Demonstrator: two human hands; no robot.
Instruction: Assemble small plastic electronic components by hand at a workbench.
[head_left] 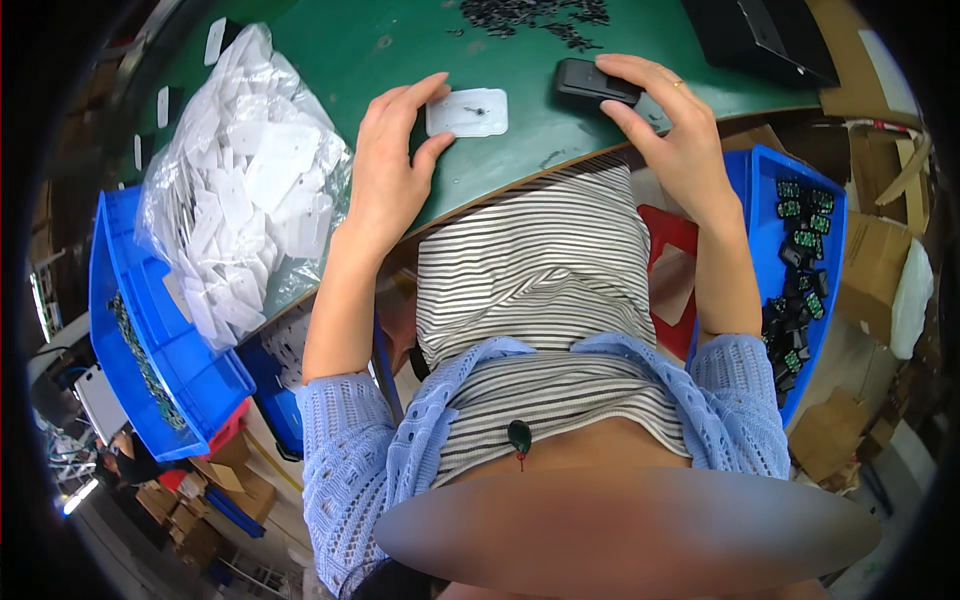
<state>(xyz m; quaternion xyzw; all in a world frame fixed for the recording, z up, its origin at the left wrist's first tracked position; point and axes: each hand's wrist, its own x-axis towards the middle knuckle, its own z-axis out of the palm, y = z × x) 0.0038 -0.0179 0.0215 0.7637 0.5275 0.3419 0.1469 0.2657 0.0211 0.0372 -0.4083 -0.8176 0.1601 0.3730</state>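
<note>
My left hand has its thumb and fingers around the left end of a white rounded plastic cover, which lies on the green tabletop. A small dark piece rests in the middle of that cover. To the right, my right hand grips a black block-shaped plastic case between thumb and fingers, near the table's front edge. The underside of the case is hidden.
Left of my left arm is a clear bag of white plastic covers. Small black parts lie at the far side, with a black box at far right. Blue bins flank me, the right bin holding circuit boards, the left bin green pieces.
</note>
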